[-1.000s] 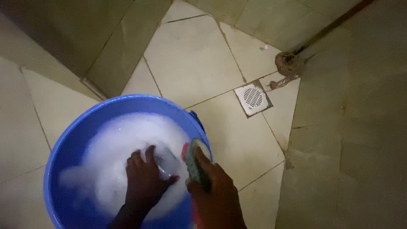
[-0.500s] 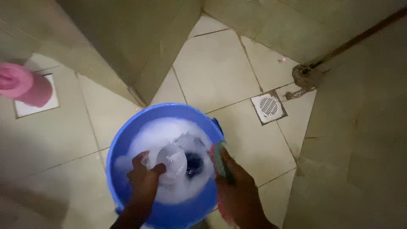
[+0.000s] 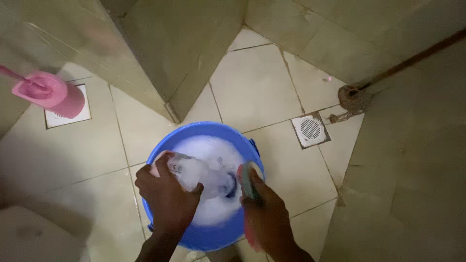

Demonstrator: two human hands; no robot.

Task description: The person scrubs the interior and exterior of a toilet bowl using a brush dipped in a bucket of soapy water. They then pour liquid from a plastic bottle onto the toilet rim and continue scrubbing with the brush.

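**tilefan:** Two hands were busy over that blue bucket, both doing different jobs. The left hand had its fingers wrapped shut around a clear plastic container, held tipped on its side just above the suds, probably so the foam could run back into the bucket rather than onto the floor.

**mopguy:** And the other one?

**tilefan:** The right hand was clamped on a sponge, green with a reddish edge as far as I could tell, pressed right up against the container's open end. Looked like that angle let the sponge get at the mouth of it. What the dark bit at that end was, I couldn't tell.

**mopguy:** Where was the bucket sitting?

**tilefan:** On the tiled floor, near a wall corner, with a square floor drain just off to its right. My guess was that spot was picked so spills drained off. A mop head lay beyond the drain with its handle running away up right, and a pink toilet brush holder stood well apart on the left, clear of the splashing.
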